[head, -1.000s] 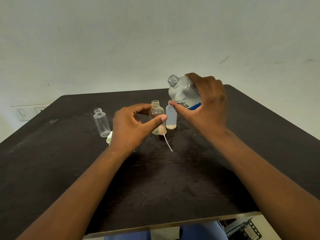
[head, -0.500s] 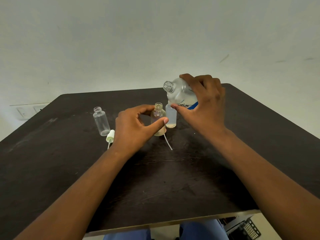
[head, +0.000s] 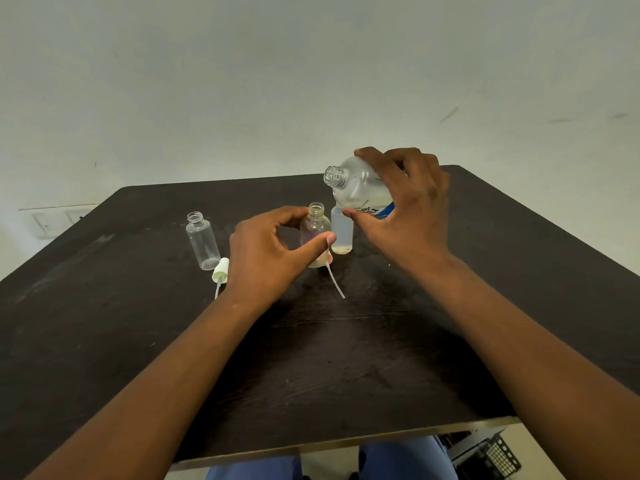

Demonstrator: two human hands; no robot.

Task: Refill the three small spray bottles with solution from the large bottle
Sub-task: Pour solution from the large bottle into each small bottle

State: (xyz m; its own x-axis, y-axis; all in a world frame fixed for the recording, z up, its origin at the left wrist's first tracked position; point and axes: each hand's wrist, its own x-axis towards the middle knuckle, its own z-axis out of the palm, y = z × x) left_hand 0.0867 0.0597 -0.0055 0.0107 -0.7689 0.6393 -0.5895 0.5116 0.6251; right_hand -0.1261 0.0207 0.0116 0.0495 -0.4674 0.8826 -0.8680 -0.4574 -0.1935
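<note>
My right hand (head: 408,216) has its grip wrapped around the big bottle (head: 360,188), tilted with its open neck just above and right of the amber bottle (head: 315,233). My left hand (head: 266,251) steadies that amber bottle, thumb and fingers grasping its sides. I judge the pour should come slowly, mouth lowered close over the narrow neck, since a fast tilt would likely spill. A frosted bottle (head: 342,233) stands touching or just right of the amber one; the clear bottle (head: 202,244) stands well left, with a sprayer (head: 220,271) beside it. The surface (head: 346,358) toward me is open; its far edge lies near behind.
</note>
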